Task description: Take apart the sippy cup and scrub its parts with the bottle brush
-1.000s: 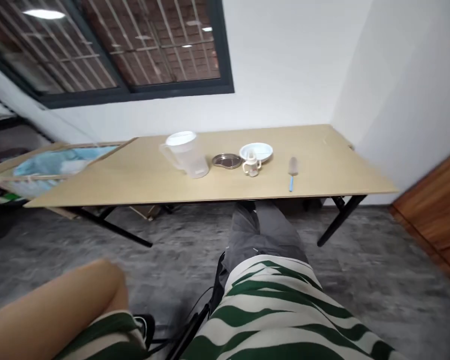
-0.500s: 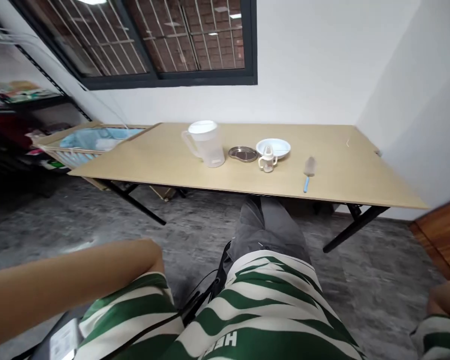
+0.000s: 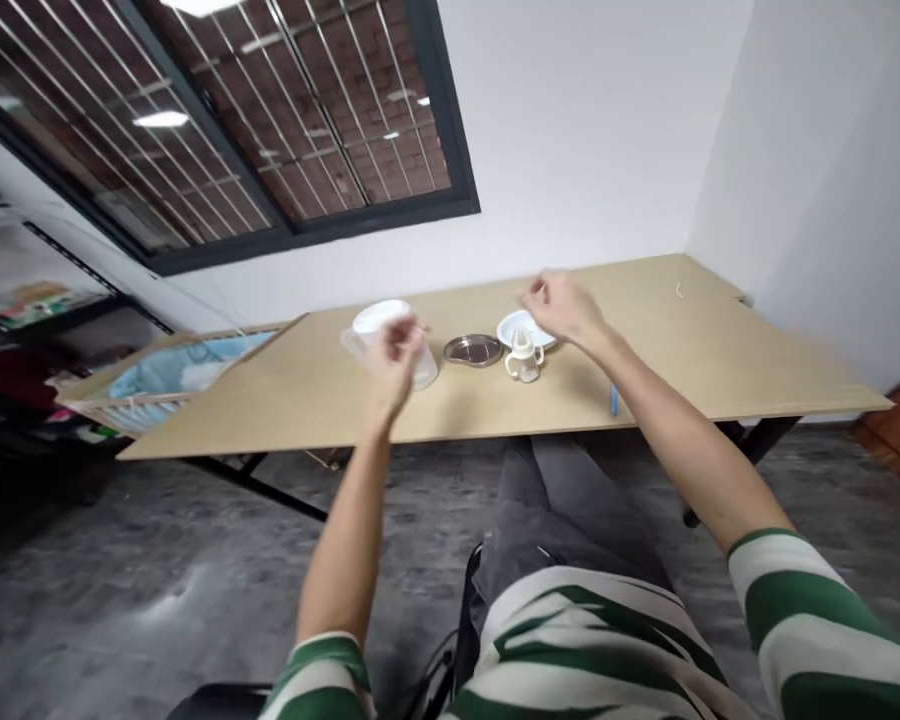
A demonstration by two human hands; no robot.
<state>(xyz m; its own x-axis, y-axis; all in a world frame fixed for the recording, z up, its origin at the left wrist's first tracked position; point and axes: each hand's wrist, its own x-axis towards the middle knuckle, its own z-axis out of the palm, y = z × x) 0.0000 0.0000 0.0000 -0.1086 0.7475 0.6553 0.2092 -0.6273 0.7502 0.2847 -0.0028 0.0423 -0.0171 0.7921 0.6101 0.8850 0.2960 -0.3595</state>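
Note:
Both my arms reach out over a light wooden table. My left hand hovers in front of a clear plastic pitcher with a white lid, fingers loosely curled and holding nothing. My right hand hangs above a white plate, fingers loosely bent and empty. A small white baby bottle with handles stands just below that hand. A round metal dish lies between pitcher and bottle. A blue brush handle shows beside my right forearm.
A wooden-framed crib with blue bedding adjoins the table's left end. A barred window is above, a white wall corner at right. Shelves stand at far left. My legs reach under the table over the grey floor.
Both arms rose from my lap and stretched out over the table. The left hand came to the pitcher, the right to the plate. The view tilted.

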